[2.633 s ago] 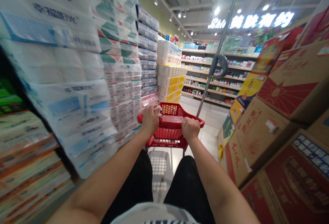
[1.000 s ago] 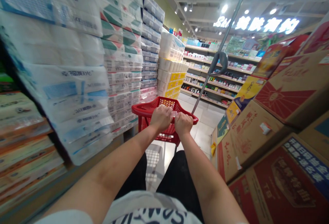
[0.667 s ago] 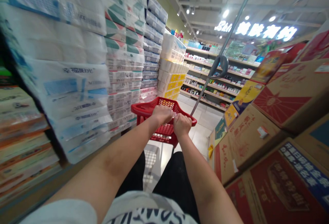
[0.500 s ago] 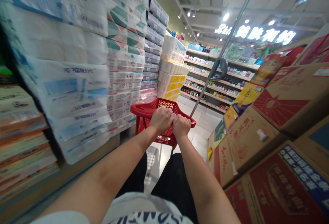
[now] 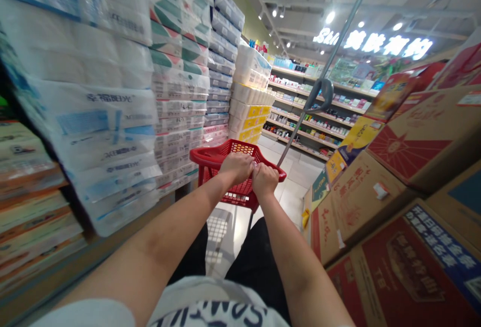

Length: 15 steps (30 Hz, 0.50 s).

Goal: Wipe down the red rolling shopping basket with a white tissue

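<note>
We note both hands close together, fingers curled over the rear bar of a red shopping cart (image 5: 203, 156). The left hand (image 5: 236, 168) grips the bar near its middle; the right hand (image 5: 265, 179) is clamped just beside it, on the right part of the bar. We cannot tell whether the two actually touch. Both forearms reach forward, converging at the bar.

The cart sits directly ahead of the wearer, rim toward us, mesh sides visible below and beyond the hands. Contents: hidden from us. A metal pole (image 5: 292, 139) slants up past the cart's right side, bearing a grey loop (image 5: 326, 94); its lower end goes out of sight behind the rim, so we cannot tell what it joins.

Left side: we see tall stacks. Nearest the cart, white and blue paper packs (image 5: 112, 131); next, green-patterned packs (image 5: 180, 56); then dark blue packs (image 5: 225, 29); farther on, yellow and white packs (image 5: 250, 116). Orange-banded packs (image 5: 33, 212) lie low at the left edge, blurred.

Right side: piled cartons, among them a brown carton (image 5: 358, 197) and a dark red carton (image 5: 408, 277), with a yellow box (image 5: 361, 134) farther along.

Ahead, we make out shelves (image 5: 306, 121) of small goods beneath a lit white sign (image 5: 376, 44). Pale floor tiles (image 5: 296, 192) show right of the cart. Below, we see black trousers (image 5: 259, 267) and a lettered pale shirt (image 5: 210, 292).
</note>
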{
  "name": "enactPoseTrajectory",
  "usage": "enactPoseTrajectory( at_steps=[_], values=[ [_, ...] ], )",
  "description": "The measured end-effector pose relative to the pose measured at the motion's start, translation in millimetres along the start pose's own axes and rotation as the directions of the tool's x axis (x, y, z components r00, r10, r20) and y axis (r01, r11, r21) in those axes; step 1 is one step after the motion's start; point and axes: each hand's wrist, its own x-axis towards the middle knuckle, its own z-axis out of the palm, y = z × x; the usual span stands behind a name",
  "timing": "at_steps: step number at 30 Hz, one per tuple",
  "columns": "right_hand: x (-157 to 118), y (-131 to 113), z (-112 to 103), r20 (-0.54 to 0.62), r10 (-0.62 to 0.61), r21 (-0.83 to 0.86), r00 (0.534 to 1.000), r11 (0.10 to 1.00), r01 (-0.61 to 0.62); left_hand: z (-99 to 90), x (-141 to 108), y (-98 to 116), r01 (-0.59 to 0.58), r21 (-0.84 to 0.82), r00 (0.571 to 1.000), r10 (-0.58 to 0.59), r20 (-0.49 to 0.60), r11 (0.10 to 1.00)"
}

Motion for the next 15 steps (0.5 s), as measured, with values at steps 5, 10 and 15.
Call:
enactPoseTrajectory(
  at_steps=[5, 10, 15],
  values=[
    [0, -2, 2, 0.013, 0.015, -0.007, 1.000, 1.000, -0.015, 0.2, 0, -1, 0.018, -0.007, 0.999, -0.018, 0.036, 1.000],
    [0, -2, -1, 0.025, 0.006, 0.004, 1.000, 1.000, -0.006, -3.2, 6, 2, 0.072, 0.015, 0.992, -0.073, 0.099, 0.997],
    [-2, 3, -3, -0.007, -0.011, -0.005, 1.000, 1.000, 0.011, -4.3, 14, 7, 0.076, 0.011, 0.984, -0.076, 0.162, 0.997]
  ],
)
